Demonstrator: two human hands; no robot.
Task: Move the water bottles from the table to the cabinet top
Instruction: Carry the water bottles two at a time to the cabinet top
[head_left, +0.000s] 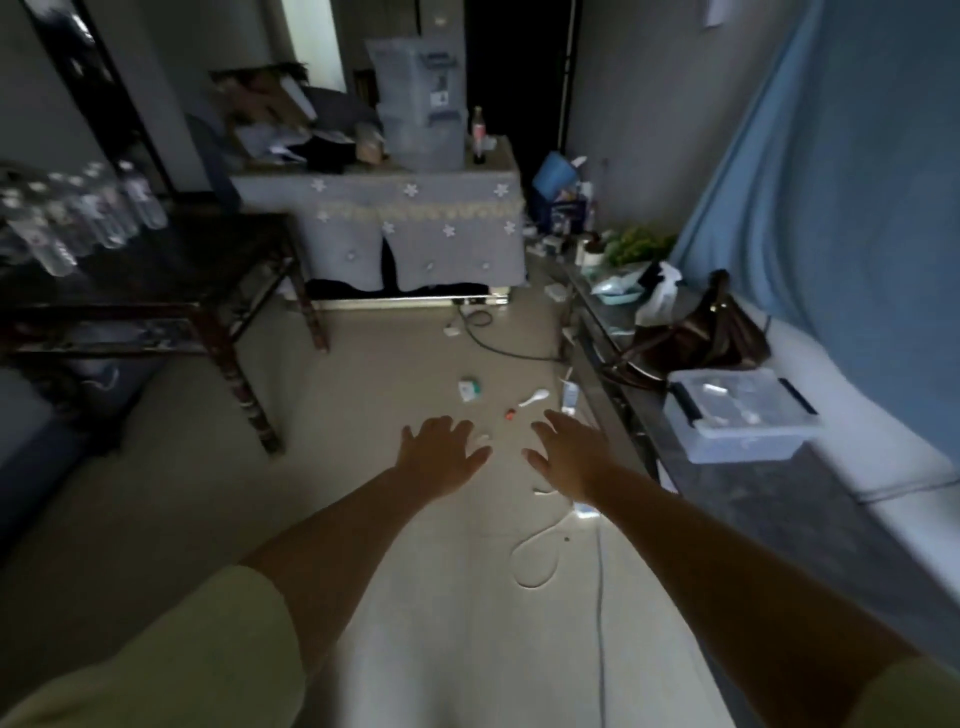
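Both hands are empty: the left hand (441, 449) and right hand (569, 449) reach forward over the floor (405, 353) with fingers spread flat, near each other but not touching, gripping nothing.

The bottles (78, 213) stand in a tight cluster at the far-left corner of the dark table (171, 270), well to the left of both hands and partly cut by the frame edge; blur hides their exact count. None is in hand, so by my reading the move has not begun for this load, or a fresh trip is starting.

Along the right runs a long low cabinet (753, 499), its top carrying a clear lidded box (737, 415), a brown bag (706, 332) and a plant (636, 244) further back. I take this for the destination, though a cloth-draped unit (415, 228) straight ahead also has a loaded top.

Risks from here are mostly underfoot. A white cable (540, 551) loops on the floor just beside the cabinet, and a spoon (535, 397) and small packets lie between table and cabinet; a foot could catch on any of them while carrying. The bottles are crowded, so pulling one could topple its neighbours. Free space on the cabinet looks limited to its near end.
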